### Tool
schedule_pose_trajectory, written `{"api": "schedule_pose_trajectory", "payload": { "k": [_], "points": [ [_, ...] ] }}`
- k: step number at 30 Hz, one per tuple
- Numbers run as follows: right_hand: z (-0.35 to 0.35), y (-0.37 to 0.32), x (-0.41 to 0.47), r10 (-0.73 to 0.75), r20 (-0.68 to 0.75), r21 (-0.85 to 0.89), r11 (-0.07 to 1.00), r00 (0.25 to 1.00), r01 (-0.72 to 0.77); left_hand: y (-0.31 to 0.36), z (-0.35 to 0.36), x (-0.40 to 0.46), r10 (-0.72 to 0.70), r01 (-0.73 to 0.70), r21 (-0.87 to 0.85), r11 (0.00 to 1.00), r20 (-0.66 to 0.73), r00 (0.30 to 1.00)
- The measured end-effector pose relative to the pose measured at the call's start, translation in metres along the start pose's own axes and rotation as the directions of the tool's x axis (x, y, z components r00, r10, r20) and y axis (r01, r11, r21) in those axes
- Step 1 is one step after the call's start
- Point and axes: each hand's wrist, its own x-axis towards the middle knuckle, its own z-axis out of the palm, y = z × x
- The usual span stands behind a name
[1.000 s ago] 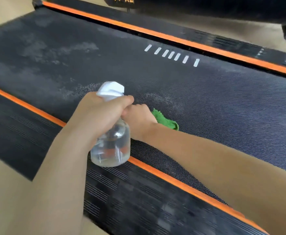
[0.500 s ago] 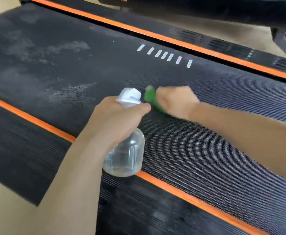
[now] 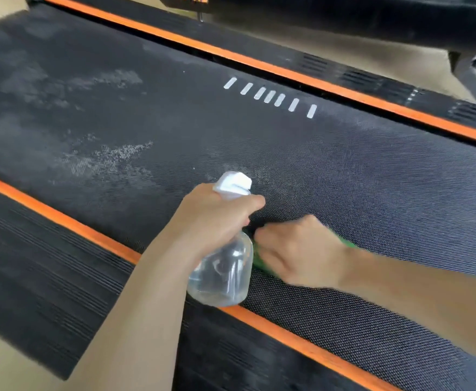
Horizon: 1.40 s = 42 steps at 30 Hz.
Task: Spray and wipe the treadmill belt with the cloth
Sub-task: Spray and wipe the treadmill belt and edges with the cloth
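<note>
Wiping is under way: the right hand (image 3: 299, 249) grips what seems the green cloth (image 3: 259, 259) against the treadmill belt (image 3: 386, 193), the left hand (image 3: 214, 218) clasps the spray bottle (image 3: 222, 275), and the pale patches (image 3: 110, 162) farther left likely need spraying next

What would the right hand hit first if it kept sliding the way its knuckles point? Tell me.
Probably the spray bottle held by the left hand: the right hand, gripping the green cloth, points toward it, nearly touching. Depth is unclear.

Clear spray bottle (image 3: 222, 272) upright above the black belt (image 3: 372, 193), green cloth (image 3: 259, 259) on it.
</note>
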Motion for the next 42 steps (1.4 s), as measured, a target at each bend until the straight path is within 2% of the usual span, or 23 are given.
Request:
{"api": "schedule_pose_trajectory", "payload": {
  "k": [2,5,7,9,11,13,15,17,19,21,25,26,28,30,32,33,34,35,38,40,42],
  "points": [
    [0.003,0.044,0.043,0.183,-0.083,-0.099,0.977,0.980,-0.191,-0.004,-0.002,-0.001,-0.003,0.003,0.003,1.000,-0.008,1.000],
    [0.003,0.100,0.096,0.550,-0.110,-0.121,0.819,0.828,-0.560,-0.006,-0.007,-0.005,-0.002,0.003,0.025,1.000,-0.015,1.000],
    [0.005,0.101,0.111,0.646,-0.099,-0.125,0.746,0.757,-0.654,-0.007,-0.009,-0.005,-0.002,0.002,0.023,1.000,-0.018,1.000],
    [0.005,0.077,0.100,0.626,-0.110,-0.099,0.766,0.772,-0.635,-0.006,-0.009,-0.006,0.003,-0.003,0.005,1.000,-0.013,1.000],
    [0.008,0.036,0.061,0.514,-0.095,-0.041,0.854,0.852,-0.519,-0.003,-0.007,-0.003,0.008,-0.008,-0.003,1.000,-0.009,1.000],
    [0.001,-0.015,0.005,0.390,-0.036,0.028,0.921,0.920,-0.389,-0.002,-0.002,-0.002,0.003,-0.003,-0.008,1.000,0.006,1.000],
    [-0.010,-0.048,-0.051,0.298,0.047,0.100,0.948,0.953,-0.302,-0.001,0.003,0.000,0.011,-0.010,-0.027,1.000,0.041,0.999],
    [-0.014,-0.048,-0.092,0.226,0.072,0.082,0.969,0.972,-0.231,0.001,0.010,0.000,0.021,-0.021,-0.002,1.000,0.061,0.998],
    [-0.018,-0.033,-0.108,0.237,0.026,0.034,0.971,0.971,-0.237,0.003,0.016,0.000,0.017,-0.018,0.012,1.000,0.059,0.998],
    [-0.016,-0.021,-0.107,0.276,-0.047,0.012,0.961,0.960,-0.276,0.002,0.020,0.001,0.019,-0.017,-0.037,0.999,0.038,0.999],
    [-0.009,0.002,-0.084,0.194,-0.084,-0.070,0.977,0.978,-0.200,-0.002,0.014,0.004,0.010,-0.010,-0.073,0.997,0.001,1.000],
    [-0.009,0.015,-0.069,0.233,-0.098,-0.088,0.966,0.968,-0.241,-0.004,0.011,0.004,-0.005,0.003,-0.078,0.997,-0.017,1.000],
    [-0.006,0.048,-0.026,0.422,-0.158,-0.129,0.887,0.893,-0.443,-0.008,0.000,0.004,-0.028,0.021,-0.089,0.996,-0.078,0.997],
    [-0.001,0.080,0.028,0.648,-0.177,-0.127,0.731,0.741,-0.670,-0.014,-0.016,0.006,-0.034,0.015,-0.118,0.993,-0.163,0.986],
    [0.006,0.090,0.085,0.781,-0.148,-0.064,0.604,0.607,-0.794,-0.021,-0.034,0.007,-0.049,0.011,-0.171,0.985,-0.220,0.974],
    [0.012,0.082,0.113,0.794,-0.128,-0.044,0.594,0.594,-0.803,-0.025,-0.043,0.008,-0.056,0.007,-0.201,0.979,-0.238,0.970],
    [0.016,0.068,0.134,0.769,-0.110,-0.045,0.629,0.630,-0.776,-0.028,-0.049,0.009,-0.061,0.005,-0.218,0.976,-0.250,0.966],
    [0.021,0.045,0.150,0.713,-0.079,-0.049,0.695,0.696,-0.717,-0.031,-0.055,0.010,-0.062,0.001,-0.224,0.975,-0.265,0.962],
    [0.032,-0.030,0.142,0.467,-0.013,-0.029,0.884,0.884,-0.468,-0.033,-0.065,0.008,-0.078,0.003,-0.237,0.971,-0.311,0.947],
    [0.030,-0.057,0.103,0.289,-0.064,0.035,0.957,0.955,-0.287,-0.033,-0.067,0.005,-0.101,0.021,-0.249,0.968,-0.314,0.944],
    [0.021,-0.068,0.065,0.105,-0.050,0.083,0.992,0.993,-0.100,-0.033,-0.066,-0.001,-0.098,0.022,-0.247,0.969,-0.300,0.949]
  ]
}}
